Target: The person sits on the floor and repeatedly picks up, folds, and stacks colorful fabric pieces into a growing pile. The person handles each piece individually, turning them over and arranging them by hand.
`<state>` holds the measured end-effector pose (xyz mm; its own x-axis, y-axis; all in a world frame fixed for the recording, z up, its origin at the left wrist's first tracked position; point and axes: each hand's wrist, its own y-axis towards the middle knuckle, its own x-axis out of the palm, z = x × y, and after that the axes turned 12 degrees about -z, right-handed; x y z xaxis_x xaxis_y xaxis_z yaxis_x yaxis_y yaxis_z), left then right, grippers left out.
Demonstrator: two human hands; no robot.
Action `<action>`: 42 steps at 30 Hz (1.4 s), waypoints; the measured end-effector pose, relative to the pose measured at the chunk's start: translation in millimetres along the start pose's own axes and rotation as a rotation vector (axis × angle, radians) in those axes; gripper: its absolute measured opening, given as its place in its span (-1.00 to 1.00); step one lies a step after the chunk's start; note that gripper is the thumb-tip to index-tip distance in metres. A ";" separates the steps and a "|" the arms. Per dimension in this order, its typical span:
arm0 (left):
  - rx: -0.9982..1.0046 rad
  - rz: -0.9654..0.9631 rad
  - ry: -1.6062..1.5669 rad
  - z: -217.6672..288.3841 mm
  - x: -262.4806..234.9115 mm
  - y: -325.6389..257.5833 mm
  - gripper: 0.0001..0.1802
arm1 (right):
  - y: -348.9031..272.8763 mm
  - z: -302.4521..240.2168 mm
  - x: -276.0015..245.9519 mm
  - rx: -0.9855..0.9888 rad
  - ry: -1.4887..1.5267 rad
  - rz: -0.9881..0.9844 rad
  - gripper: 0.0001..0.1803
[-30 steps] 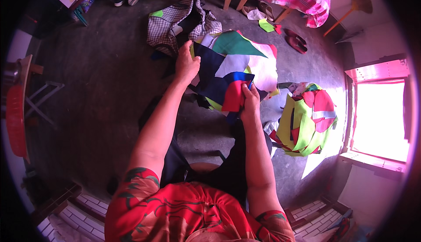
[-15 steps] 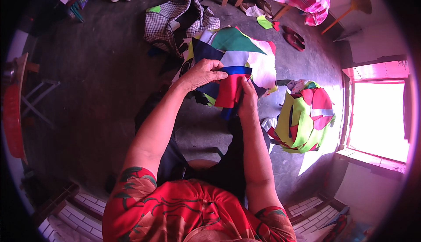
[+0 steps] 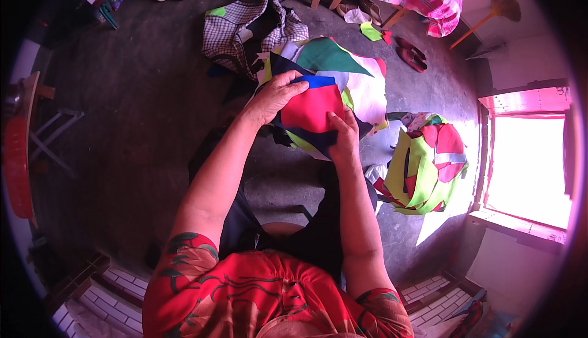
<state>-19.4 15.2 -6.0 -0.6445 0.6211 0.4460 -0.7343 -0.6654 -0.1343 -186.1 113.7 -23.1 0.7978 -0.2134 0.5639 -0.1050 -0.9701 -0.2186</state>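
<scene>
My left hand (image 3: 277, 97) pinches the upper left of a red cloth piece (image 3: 312, 108) and a blue cloth piece (image 3: 321, 81) that shows along its top edge. At the lower right, my right hand (image 3: 345, 137) grips the red piece's edge between thumb and fingers. The two pieces are held over a heap of fabric scraps, with a green scrap (image 3: 334, 56) on its far side and pale pink scraps (image 3: 369, 96) at its right. Dark navy cloth (image 3: 282, 64) lies beside my left fingers. Whether the red and blue pieces are joined, I cannot tell.
A second scrap pile (image 3: 422, 169), mostly lime and red, stands on the floor at right, near a bright window (image 3: 527, 166). Beyond the heap lie a checked cloth (image 3: 229, 41) and dark red shoes (image 3: 411, 55). A broom (image 3: 503, 1) leans at the far right.
The red piece has been opened out wider and flatter, and its top has moved away from me. My left hand has shifted slightly farther; my right hand has slid a little lower.
</scene>
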 end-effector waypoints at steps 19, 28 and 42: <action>0.196 0.488 0.727 -45.0 -23.4 17.3 -0.64 | 5.2 12.7 -11.7 -0.088 -0.471 0.113 -0.47; -0.210 0.274 1.221 -24.3 -4.9 -0.1 -0.79 | 0.7 12.0 -7.7 -0.305 -1.287 0.283 -0.69; -0.257 0.160 1.450 -29.9 3.3 -2.3 -0.73 | 0.6 5.1 -6.1 -0.252 -1.088 0.199 -0.71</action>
<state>-26.2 31.2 -30.7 -0.2525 0.5141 -0.8197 -0.5535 -0.7716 -0.3134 -188.0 115.0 -30.7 0.8330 -0.2729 -0.4812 -0.3065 -0.9518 0.0093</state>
